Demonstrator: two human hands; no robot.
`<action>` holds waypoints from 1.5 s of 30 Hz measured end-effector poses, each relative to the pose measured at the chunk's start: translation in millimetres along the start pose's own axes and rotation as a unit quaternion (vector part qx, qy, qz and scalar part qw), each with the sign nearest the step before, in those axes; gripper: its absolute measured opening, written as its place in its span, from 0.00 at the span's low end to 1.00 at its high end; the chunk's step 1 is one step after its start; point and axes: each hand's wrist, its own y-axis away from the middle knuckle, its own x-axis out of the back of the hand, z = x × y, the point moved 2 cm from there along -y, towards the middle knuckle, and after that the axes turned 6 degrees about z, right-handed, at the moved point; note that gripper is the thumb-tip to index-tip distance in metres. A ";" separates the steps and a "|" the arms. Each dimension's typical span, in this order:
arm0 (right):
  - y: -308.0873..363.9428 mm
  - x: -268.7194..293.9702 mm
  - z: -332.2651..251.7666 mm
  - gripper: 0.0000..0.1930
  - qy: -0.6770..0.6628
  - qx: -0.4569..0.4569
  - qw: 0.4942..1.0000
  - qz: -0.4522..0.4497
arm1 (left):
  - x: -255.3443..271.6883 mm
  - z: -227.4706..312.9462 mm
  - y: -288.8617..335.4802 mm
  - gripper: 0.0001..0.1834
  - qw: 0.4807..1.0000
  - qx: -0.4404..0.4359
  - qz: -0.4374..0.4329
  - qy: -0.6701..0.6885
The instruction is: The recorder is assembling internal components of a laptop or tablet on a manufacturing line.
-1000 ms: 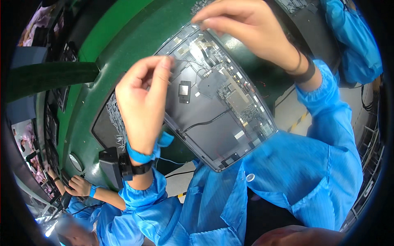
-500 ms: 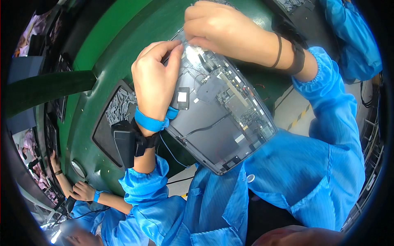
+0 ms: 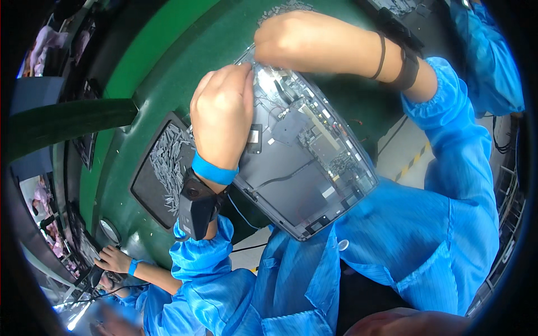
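An opened laptop chassis [image 3: 274,201] lies tilted in front of me, its circuit board [image 3: 322,148] and thin cables showing. My left hand [image 3: 223,112] bends over the chassis's far left corner, fingers curled together and their tips mostly hidden by the back of the hand. Close beside it, my right hand [image 3: 286,42] is closed at the far edge, its fingertips turned down out of sight. Whatever the fingers pinch there cannot be made out. A small dark square part with a white label [image 3: 254,136] lies inside the chassis by my left wrist.
Left of the chassis, a black tray [image 3: 147,187] holds many small grey strips. More strips [image 3: 288,8] lie on the green table [image 3: 162,84] beyond my right hand. A co-worker's hand [image 3: 115,260] rests at lower left; another blue sleeve [image 3: 490,61] shows at upper right.
My left hand has shifted slightly right and rolled, so its back now faces up and its thumb is less visible. My right hand has moved slightly down, staying closed at the far edge.
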 end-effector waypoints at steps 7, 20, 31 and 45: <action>-6.3 2.1 -6.3 0.05 0.010 -0.023 1.000 0.014 | 3.5 6.5 -5.8 0.04 0.995 -0.028 -0.058 -0.082; -13.6 4.7 -12.1 0.06 0.016 -0.060 0.997 -0.042 | 8.4 7.2 -0.5 0.04 0.995 -0.046 -0.024 -0.086; 37.9 26.4 -71.9 0.20 -0.152 -0.145 0.976 0.050 | 50.8 51.6 37.0 0.14 0.995 0.078 -0.050 -0.026; 52.7 23.6 -70.6 0.12 0.001 -0.035 0.979 0.202 | 30.5 25.1 8.5 0.11 0.864 0.366 -0.092 0.334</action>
